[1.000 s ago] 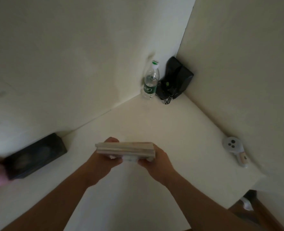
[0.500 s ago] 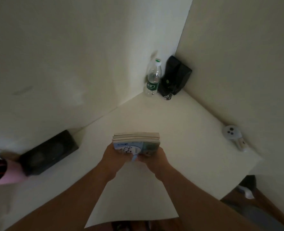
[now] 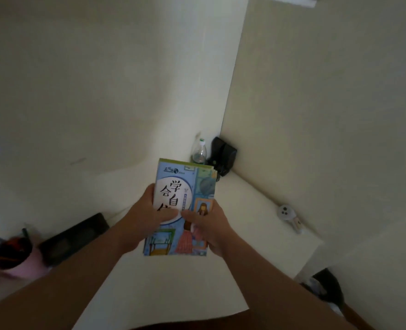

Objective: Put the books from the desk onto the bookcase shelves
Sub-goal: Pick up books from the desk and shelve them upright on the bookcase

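Observation:
A small stack of books (image 3: 185, 186) with a blue illustrated cover and large Chinese characters is held upright above the white desk (image 3: 249, 210), cover facing me. My left hand (image 3: 147, 215) grips its left edge, thumb across the cover. My right hand (image 3: 209, 225) grips the lower right side, thumb on the cover. No bookcase shelves are in view.
A water bottle (image 3: 199, 151) and a black speaker (image 3: 223, 158) stand in the far corner between two pale walls. Another black speaker (image 3: 73, 236) lies at the left, beside a pink holder (image 3: 18, 256). A white controller (image 3: 290, 216) lies at the desk's right edge.
The books have been raised and tilted from flat, edge-on, to upright with the cover facing me. The camera view has tipped upward along the walls.

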